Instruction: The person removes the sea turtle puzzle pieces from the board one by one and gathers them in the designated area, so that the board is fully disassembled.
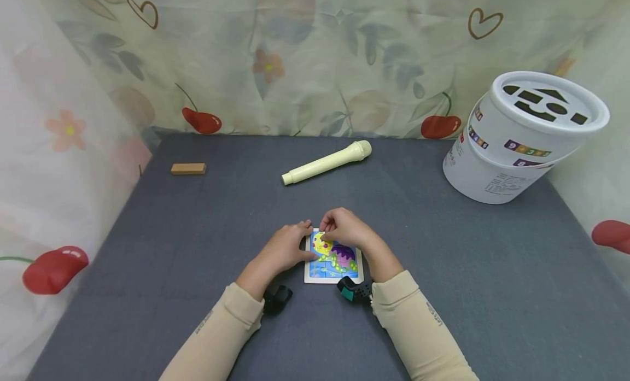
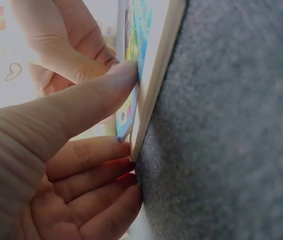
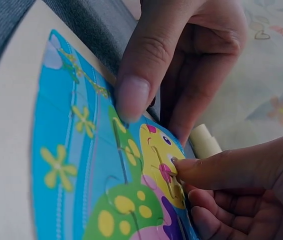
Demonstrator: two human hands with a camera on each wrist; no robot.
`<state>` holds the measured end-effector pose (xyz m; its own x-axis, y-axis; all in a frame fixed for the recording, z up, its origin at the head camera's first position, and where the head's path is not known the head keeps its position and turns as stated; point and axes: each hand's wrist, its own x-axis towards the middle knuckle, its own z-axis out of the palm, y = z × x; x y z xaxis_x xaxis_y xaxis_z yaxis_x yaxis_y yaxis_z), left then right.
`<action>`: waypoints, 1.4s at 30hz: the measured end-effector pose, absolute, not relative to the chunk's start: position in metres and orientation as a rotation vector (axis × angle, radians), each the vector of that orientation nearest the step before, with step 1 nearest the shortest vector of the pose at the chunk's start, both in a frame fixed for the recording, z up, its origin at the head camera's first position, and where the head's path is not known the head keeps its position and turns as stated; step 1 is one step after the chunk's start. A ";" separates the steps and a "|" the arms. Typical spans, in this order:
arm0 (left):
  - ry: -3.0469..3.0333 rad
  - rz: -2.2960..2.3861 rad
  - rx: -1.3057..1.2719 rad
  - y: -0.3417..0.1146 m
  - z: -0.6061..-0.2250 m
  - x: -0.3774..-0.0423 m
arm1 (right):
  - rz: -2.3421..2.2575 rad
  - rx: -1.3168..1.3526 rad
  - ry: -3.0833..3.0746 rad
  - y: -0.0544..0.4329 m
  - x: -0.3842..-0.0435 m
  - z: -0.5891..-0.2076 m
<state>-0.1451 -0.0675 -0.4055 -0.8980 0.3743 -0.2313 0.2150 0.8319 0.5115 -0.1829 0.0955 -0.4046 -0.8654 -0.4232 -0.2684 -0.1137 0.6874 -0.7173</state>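
A small jigsaw puzzle (image 1: pixel 331 269) in a pale wooden frame lies on the dark table, its picture a green, purple and yellow sea animal on blue. My left hand (image 1: pixel 283 247) grips its left side, the thumb (image 2: pixel 124 75) over the picture and the fingers at the frame's edge. At the top of the puzzle, my right hand (image 1: pixel 346 228) pinches a puzzle piece (image 3: pixel 156 142) with part of the yellow face, thumb on the printed side. In the left wrist view that piece tilts up off the frame. The right fingertips are partly hidden behind it.
Beyond the puzzle lies a cream toy microphone (image 1: pixel 327 162). A small wooden block (image 1: pixel 188 169) is at the back left. A white bucket (image 1: pixel 502 173) with shaped holes in its lid stands at the back right, before the patterned curtain (image 1: pixel 315 64).
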 end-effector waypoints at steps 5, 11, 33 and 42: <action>2.709 0.698 0.428 -0.066 -0.406 -0.144 | -1.008 -0.425 2.485 0.096 -0.183 -0.405; 2.722 0.687 0.400 -0.064 -0.406 -0.145 | -1.051 -0.406 2.436 0.098 -0.185 -0.406; 2.738 0.723 0.399 -0.066 -0.406 -0.145 | -1.239 -0.407 2.253 0.104 -0.188 -0.412; 2.737 0.725 0.410 -0.066 -0.409 -0.146 | -1.365 -0.322 2.161 0.110 -0.193 -0.416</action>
